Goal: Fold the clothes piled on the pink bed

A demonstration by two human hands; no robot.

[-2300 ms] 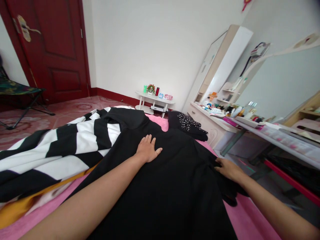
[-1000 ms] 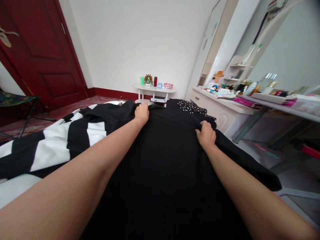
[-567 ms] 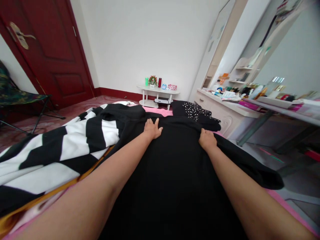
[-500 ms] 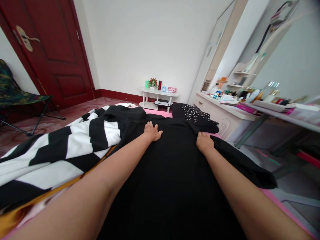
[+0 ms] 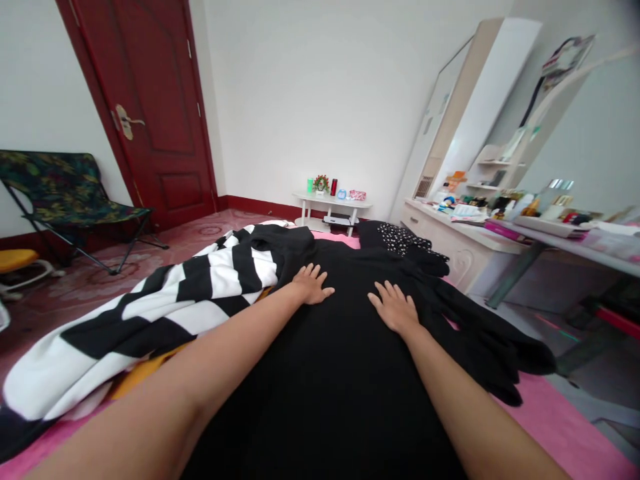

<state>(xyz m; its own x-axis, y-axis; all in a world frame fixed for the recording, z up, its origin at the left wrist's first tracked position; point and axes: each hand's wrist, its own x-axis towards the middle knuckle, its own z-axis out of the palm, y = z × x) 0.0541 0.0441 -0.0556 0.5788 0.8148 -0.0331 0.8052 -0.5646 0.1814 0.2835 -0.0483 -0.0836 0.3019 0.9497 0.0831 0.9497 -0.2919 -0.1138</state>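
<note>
A black long-sleeved garment lies spread out in front of me, its far end toward the wall. My left hand rests flat on its upper left part with the fingers apart. On the upper right part, my right hand is also laid flat, fingers spread. To the right a black sleeve stretches over the pink sheet. A black-and-white checked cloth is heaped along the left side, close to my left forearm. Neither hand grips anything.
Beyond the garment lies a folded black cloth with white dots. A low white table stands by the far wall. A cluttered dresser is on the right. A camouflage folding chair and a red door are on the left.
My right hand has let go of the garment's right edge, moved inward and opened flat. My left hand's fingers have spread. The view has tilted up and turned left.
</note>
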